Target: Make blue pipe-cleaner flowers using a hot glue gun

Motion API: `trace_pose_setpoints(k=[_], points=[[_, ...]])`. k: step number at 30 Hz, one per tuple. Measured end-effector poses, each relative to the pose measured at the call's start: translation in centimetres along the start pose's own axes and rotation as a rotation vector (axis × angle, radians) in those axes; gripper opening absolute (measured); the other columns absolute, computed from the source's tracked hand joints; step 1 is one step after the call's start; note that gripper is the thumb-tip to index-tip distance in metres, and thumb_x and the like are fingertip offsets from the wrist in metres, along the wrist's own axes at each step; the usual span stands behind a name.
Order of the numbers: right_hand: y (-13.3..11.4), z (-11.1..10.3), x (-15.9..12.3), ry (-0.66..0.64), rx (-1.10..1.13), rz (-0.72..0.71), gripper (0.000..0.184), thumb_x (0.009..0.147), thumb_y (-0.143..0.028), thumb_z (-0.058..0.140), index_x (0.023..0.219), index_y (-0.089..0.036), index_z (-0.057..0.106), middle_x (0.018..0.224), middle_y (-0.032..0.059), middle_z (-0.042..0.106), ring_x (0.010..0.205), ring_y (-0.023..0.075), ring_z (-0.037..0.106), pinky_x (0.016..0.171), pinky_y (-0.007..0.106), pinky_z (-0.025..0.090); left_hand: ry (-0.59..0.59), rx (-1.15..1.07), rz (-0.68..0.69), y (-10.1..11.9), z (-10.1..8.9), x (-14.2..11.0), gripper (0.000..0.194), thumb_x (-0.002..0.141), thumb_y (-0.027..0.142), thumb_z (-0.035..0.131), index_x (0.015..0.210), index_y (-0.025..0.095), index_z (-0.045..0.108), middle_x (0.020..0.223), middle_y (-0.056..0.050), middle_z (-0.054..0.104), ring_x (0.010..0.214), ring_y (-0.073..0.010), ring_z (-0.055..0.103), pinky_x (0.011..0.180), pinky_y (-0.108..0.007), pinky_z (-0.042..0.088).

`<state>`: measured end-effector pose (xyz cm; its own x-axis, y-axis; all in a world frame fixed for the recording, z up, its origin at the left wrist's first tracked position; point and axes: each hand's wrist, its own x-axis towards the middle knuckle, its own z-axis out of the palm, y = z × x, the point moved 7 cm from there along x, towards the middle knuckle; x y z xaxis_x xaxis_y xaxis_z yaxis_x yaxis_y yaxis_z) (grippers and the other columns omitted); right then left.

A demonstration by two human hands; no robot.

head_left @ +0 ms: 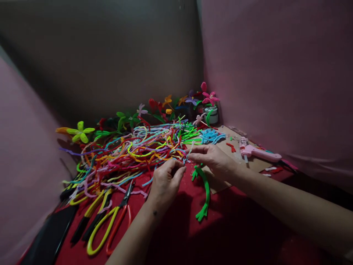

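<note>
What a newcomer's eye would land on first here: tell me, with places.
The tangle of multicoloured fuzzy stems grabs the eye first, sprawled over the red surface from the centre leftward. Next come the bright fuzzy flowers along the back and the pink glue gun lying at the right. Near the centre, the left hand and right hand are close together.

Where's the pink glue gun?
In the head view, the pink glue gun is on the right side, lying on the brown cardboard, with a small red piece just left of it and your right hand further left.
</note>
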<state>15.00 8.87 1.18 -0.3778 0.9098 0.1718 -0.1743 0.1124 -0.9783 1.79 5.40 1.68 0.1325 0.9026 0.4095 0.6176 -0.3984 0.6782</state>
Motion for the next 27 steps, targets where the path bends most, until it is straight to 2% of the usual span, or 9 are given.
trace_pose_setpoints(k=[4, 11, 16, 22, 27], points=[[1.3, 0.5, 0.5, 0.025, 0.12, 0.051, 0.023, 0.064, -0.031, 0.072, 0.058, -0.013, 0.059, 0.056, -0.0036, 0.051, 0.053, 0.007, 0.044, 0.056, 0.024, 0.035, -0.043, -0.001, -0.013, 0.3, 0.0, -0.3, 0.014, 0.08, 0.027, 0.05, 0.075, 0.018, 0.058, 0.071, -0.001, 0.06, 0.063, -0.0122, 0.052, 0.063, -0.023, 0.041], [1.8, 0.7, 0.5, -0.018, 0.178, 0.063, 0.013, 0.063, -0.025, 0.071, 0.065, -0.012, 0.066, 0.058, -0.0008, 0.058, 0.054, 0.0082, 0.049, 0.059, 0.025, 0.037, -0.058, -0.078, -0.08, 0.3, -0.2, -0.4, 0.016, 0.08, 0.029, 0.05, 0.074, 0.017, 0.059, 0.067, 0.0, 0.059, 0.061, -0.0118, 0.05, 0.06, -0.022, 0.04], [2.0, 0.7, 0.2, -0.006, 0.215, 0.142, 0.005, 0.061, -0.016, 0.068, 0.063, -0.011, 0.068, 0.058, 0.0009, 0.061, 0.052, 0.0073, 0.05, 0.054, 0.022, 0.036, -0.051, -0.087, -0.101, 0.1, -0.2, -0.2, 0.015, 0.078, 0.029, 0.053, 0.071, 0.017, 0.059, 0.066, 0.0, 0.059, 0.062, -0.0119, 0.051, 0.06, -0.022, 0.04], [2.6, 0.7, 0.0, 0.017, 0.293, 0.212, 0.006, 0.06, -0.015, 0.069, 0.063, -0.011, 0.068, 0.06, 0.0024, 0.063, 0.054, 0.008, 0.053, 0.056, 0.023, 0.038, -0.065, -0.131, -0.142, -0.4, -0.1, -0.3, 0.017, 0.078, 0.031, 0.053, 0.071, 0.016, 0.059, 0.066, 0.0, 0.059, 0.061, -0.012, 0.051, 0.06, -0.023, 0.04], [2.3, 1.1, 0.0, 0.003, 0.311, 0.197, 0.006, 0.06, -0.015, 0.069, 0.058, -0.011, 0.065, 0.056, 0.0006, 0.06, 0.052, 0.0077, 0.05, 0.054, 0.022, 0.037, -0.064, -0.141, -0.16, -0.5, -0.1, -0.4, 0.017, 0.077, 0.031, 0.053, 0.073, 0.016, 0.06, 0.068, -0.001, 0.059, 0.064, -0.0126, 0.051, 0.062, -0.023, 0.04]])
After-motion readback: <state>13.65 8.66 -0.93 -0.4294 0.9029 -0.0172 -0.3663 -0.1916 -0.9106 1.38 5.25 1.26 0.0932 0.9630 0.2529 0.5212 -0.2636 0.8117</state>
